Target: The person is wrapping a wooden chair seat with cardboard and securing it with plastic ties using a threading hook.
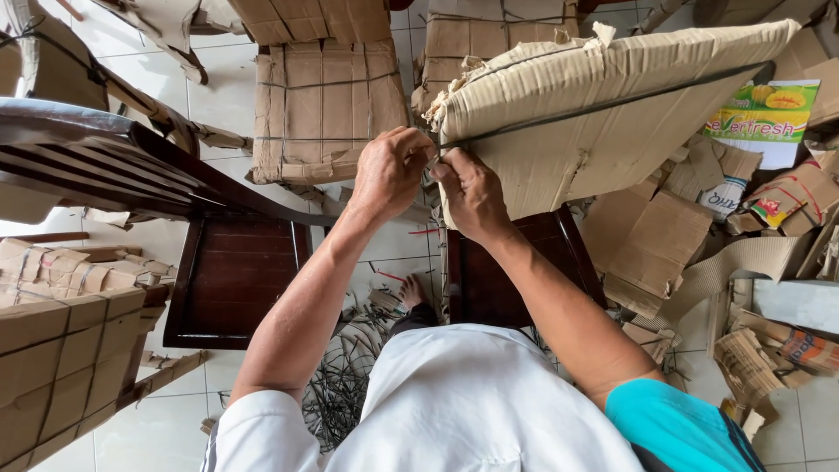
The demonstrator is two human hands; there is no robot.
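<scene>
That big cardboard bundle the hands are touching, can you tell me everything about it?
The cardboard bundle is a thick stack of flattened brown sheets with ragged, torn edges. A dark strap runs across its face. It lies tilted, its lower end over a dark wooden stool. The left hand and right hand pinch the strap at its near corner.

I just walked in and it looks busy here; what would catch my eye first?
At centre, the left hand and right hand pinch a dark strap round a thick cardboard bundle resting on a dark wooden chair. More tied bundles lie on the tiled floor behind.
</scene>
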